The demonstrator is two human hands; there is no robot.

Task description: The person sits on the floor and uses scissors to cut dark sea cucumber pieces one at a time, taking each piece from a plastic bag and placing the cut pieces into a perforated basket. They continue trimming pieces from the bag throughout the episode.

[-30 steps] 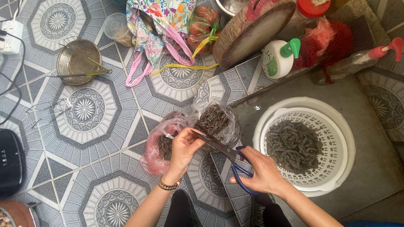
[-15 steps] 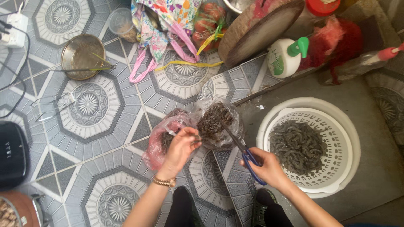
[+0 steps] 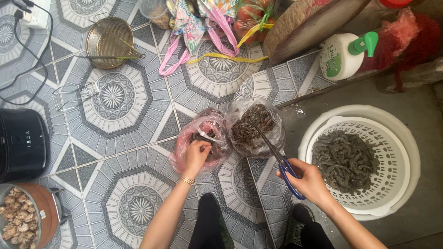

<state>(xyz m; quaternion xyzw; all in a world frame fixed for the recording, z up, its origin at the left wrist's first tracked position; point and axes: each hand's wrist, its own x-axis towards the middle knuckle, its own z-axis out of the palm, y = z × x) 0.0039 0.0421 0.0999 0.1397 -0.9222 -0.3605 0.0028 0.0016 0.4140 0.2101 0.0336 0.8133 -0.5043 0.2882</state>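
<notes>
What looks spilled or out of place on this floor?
Little stands out. Small pale scraps lie loose on the tiles beside the clear bag, where tiles meet concrete. The left hand reaches into the pink bag; the right hand holds blue-handled scissors.

Bright, even daylight; soft shadows, sharp focus, slight edge distortion.

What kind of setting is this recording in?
Probably a home kitchen or wash area, with food prepared on the patterned tile floor: a white colander of shrimp, a metal strainer and a black cooker.
</notes>
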